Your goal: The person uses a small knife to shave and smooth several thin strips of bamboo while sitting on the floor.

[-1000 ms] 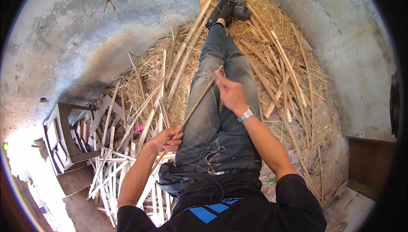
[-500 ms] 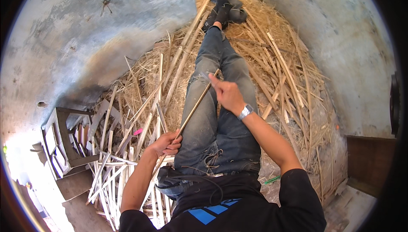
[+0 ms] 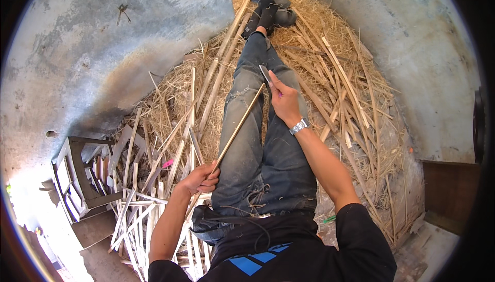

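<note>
Stick: above the jeans, long axis running near left to far right, far tip beside the knife.
Left hand: curled around the stick's near part.
Right hand: wrapped round the knife, blade pointing far left.
Box frame: left, thin pieces inside.
Straw, wood strips: both sides.

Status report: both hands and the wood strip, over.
Left hand: closed around thin wood strip. Right hand: holding knife, blade near strip's far end. Possibly in the way: left thigh, beneath strip.
</note>
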### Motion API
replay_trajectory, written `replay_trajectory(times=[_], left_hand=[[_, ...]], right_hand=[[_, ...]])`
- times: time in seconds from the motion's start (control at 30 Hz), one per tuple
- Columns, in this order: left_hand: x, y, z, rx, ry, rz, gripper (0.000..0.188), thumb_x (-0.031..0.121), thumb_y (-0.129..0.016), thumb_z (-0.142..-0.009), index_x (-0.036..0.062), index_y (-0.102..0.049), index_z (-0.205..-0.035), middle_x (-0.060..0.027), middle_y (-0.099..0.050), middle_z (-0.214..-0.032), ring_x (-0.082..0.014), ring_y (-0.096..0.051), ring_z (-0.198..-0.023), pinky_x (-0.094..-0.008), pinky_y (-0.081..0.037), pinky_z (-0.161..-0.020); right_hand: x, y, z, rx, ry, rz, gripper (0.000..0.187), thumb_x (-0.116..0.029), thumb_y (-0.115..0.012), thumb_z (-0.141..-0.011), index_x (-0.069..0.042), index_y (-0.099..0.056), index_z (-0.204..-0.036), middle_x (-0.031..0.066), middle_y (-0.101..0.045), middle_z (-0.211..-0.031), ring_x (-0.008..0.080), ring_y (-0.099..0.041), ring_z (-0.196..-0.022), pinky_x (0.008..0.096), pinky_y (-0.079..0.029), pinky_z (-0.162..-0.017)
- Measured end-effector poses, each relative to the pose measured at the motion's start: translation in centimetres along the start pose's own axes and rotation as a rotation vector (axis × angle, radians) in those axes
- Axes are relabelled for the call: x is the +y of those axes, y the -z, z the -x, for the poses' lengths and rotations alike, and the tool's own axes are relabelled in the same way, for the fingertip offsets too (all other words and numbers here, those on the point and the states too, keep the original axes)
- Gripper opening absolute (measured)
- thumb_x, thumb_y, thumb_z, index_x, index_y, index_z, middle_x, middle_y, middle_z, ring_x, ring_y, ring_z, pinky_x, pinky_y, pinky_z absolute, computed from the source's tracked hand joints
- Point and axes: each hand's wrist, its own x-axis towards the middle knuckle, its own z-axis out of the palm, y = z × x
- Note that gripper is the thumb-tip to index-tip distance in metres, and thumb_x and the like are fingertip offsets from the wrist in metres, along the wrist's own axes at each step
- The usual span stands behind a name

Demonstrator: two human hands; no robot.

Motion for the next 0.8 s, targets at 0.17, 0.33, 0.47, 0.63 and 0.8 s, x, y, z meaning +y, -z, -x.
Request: replay_trajectory(times=[0.17, 0.33, 0.47, 0.63, 0.8], left_hand=[[0.2, -0.3, 0.1, 0.012, 0.015, 0.001, 0.056, 0.050, -0.036, -0.114, 0.0133, -0.041, -0.073, 0.0048, -0.029, -0.052, -0.0072, -0.021, -0.038, -0.0253, -0.018, -0.035], [0.8, -1.1, 0.1, 0.052, 0.025, -0.008, 0.056, 0.049, -0.036, -0.115, 0.0130, -0.041, -0.073, 0.0048, -0.029, -0.052, -0.0070, -0.021, -0.039, -0.0251, -0.017, -0.035], [0.5, -0.8, -0.2, 0.041, 0.017, -0.008, 0.056, 0.049, -0.036, -0.115, 0.0127, -0.041, -0.072, 0.0045, -0.029, -0.052, -0.0070, -0.021, -0.038, -0.0250, -0.017, -0.035], [0.6, -0.7, -0.4, 0.031, 0.037, 0.008, 0.057, 0.050, -0.037, -0.114, 0.0126, -0.041, -0.071, 0.0041, -0.029, -0.052, -0.0070, -0.021, -0.038, -0.0252, -0.016, -0.035], [0.2, -0.3, -0.2, 0.002, 0.061, 0.038, 0.057, 0.049, -0.034, -0.115, 0.0135, -0.042, -0.070, 0.0028, -0.031, -0.049, -0.0079, -0.023, -0.034, -0.0263, -0.018, -0.033]], right_hand=[[-0.4, 0.3, 0.5, -0.059, 0.139, 0.038, 0.047, -0.009, -0.068, -0.099, -0.022, -0.064, -0.144, 0.0217, -0.063, -0.072, 0.0357, -0.063, -0.059, 0.0423, -0.050, -0.058], [-0.1, -0.2, 0.8, -0.170, 0.139, 0.041, 0.050, -0.006, -0.067, -0.098, -0.020, -0.062, -0.146, 0.0228, -0.064, -0.075, 0.0379, -0.065, -0.063, 0.0436, -0.050, -0.059], [-0.8, 0.0, 3.3, -0.247, 0.143, -0.016, 0.049, -0.006, -0.066, -0.098, -0.018, -0.062, -0.145, 0.0237, -0.065, -0.077, 0.0386, -0.066, -0.064, 0.0436, -0.050, -0.059], [-1.5, 0.8, 5.2, -0.282, 0.092, -0.073, 0.047, -0.006, -0.066, -0.098, -0.015, -0.063, -0.144, 0.0247, -0.063, -0.076, 0.0348, -0.061, -0.057, 0.0394, -0.048, -0.056], [-1.9, 1.4, 5.9, -0.255, 0.091, -0.134, 0.044, -0.006, -0.067, -0.099, -0.013, -0.065, -0.143, 0.0265, -0.056, -0.072, 0.0220, -0.049, -0.046, 0.0340, -0.043, -0.052]])
